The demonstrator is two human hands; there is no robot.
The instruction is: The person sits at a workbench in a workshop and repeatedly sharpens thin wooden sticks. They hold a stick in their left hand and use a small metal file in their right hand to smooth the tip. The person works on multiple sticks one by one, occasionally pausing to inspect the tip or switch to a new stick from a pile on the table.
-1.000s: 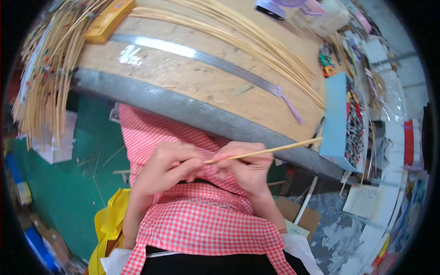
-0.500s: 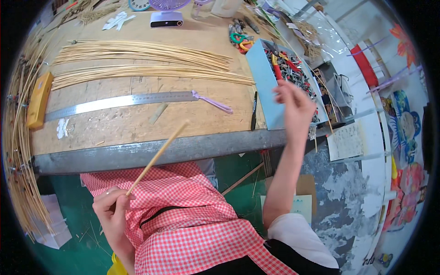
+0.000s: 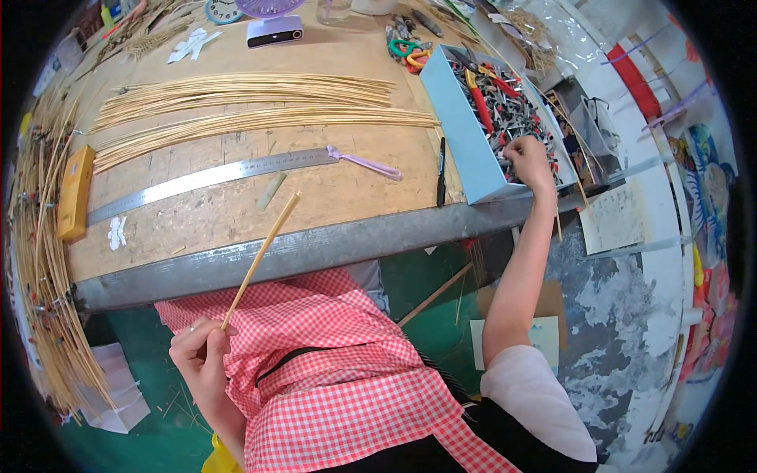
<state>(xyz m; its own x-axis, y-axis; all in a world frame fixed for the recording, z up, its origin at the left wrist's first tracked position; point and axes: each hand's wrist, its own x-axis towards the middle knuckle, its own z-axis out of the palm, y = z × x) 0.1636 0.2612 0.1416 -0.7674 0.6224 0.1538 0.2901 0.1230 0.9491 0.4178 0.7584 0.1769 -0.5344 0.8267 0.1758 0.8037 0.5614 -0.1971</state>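
Note:
My left hand (image 3: 201, 352) pinches the lower end of a thin bamboo strip (image 3: 262, 255) between thumb and fingers. The strip slants up over my lap toward the table's front edge. My right hand (image 3: 530, 162) reaches into a light blue box (image 3: 448, 98) at the table's right side. Its fingers are curled down among many small black, red and metallic pieces (image 3: 516, 118); what they grip, if anything, is hidden. Pliers with red and yellow handles (image 3: 479, 102) lie on those pieces, just beyond the hand.
Two bundles of long bamboo strips (image 3: 252, 87) lie across the table. Nearer are a steel ruler (image 3: 213, 181) with a purple ribbon, a black pen (image 3: 441, 173) and a yellow block (image 3: 75, 193). A purple fan (image 3: 272, 30) and scissors (image 3: 402, 47) stand farther back. More bundled strips (image 3: 47, 260) hang at left.
My right hand has come down from above the box's front into its small pieces. My left hand still holds the strip, now a little more upright. The whole view has shifted slightly.

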